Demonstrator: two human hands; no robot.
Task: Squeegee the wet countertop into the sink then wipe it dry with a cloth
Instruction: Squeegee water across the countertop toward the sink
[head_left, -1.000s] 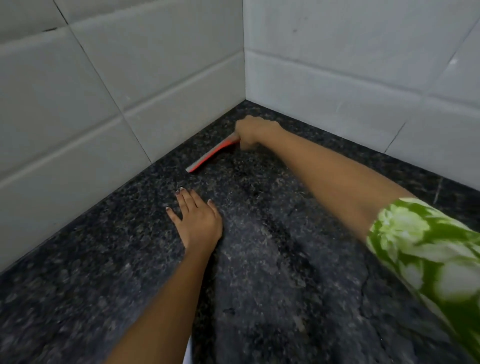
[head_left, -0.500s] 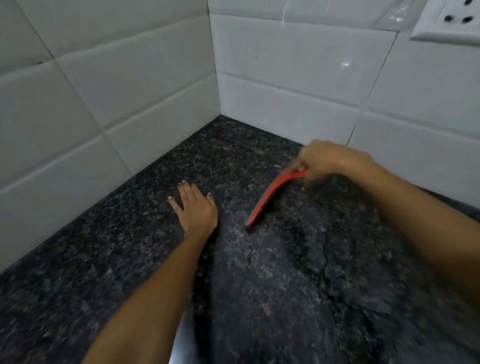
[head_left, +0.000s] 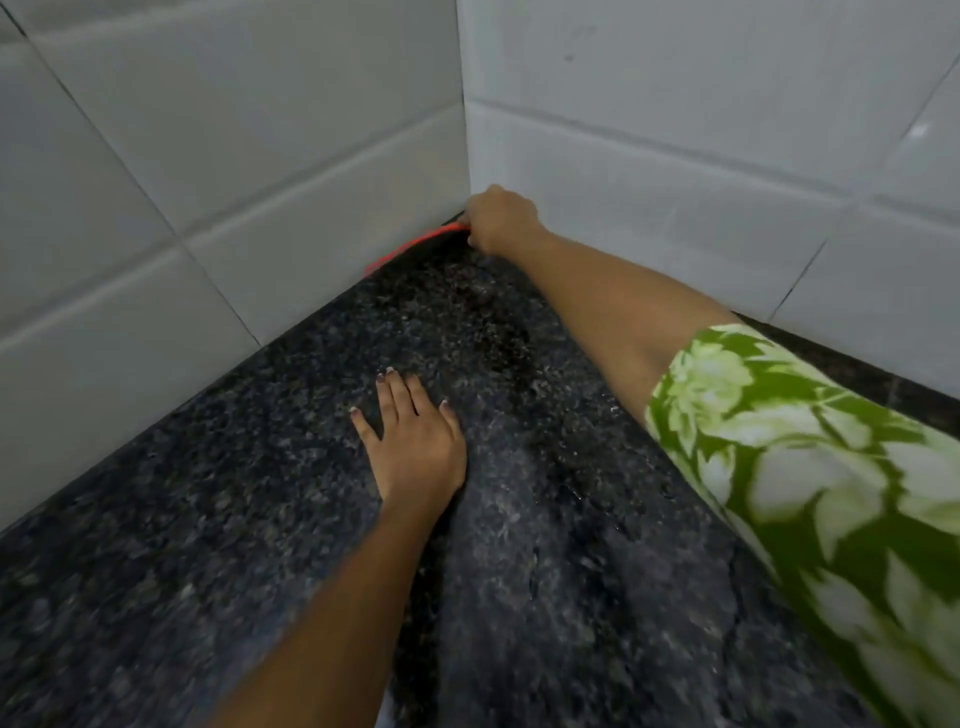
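White-tiled wall (head_left: 260, 171) meeting in a corner over a dark speckled granite worktop (head_left: 571, 571), gleaming wet in streaks between the two arms. Right hand (head_left: 501, 221) reached deep into that corner, fingers curled round the handle end of a red squeegee (head_left: 410, 247); blade stretched out to the left of that hand along the foot of the wall, seemingly down on the stone, though too blurred to be sure. Left hand (head_left: 415, 441) nearer the body, laid flat on the worktop with fingers spread, holding nothing. Green leaf-print sleeve (head_left: 805, 467) on the right arm. Squeegee step in hand, judging by the wet sheen; cloth wiping not begun. Next, probably a firm even pull back from the corner, blade kept flat. No sink or cloth in view. No brand, label or writing legible anywhere.
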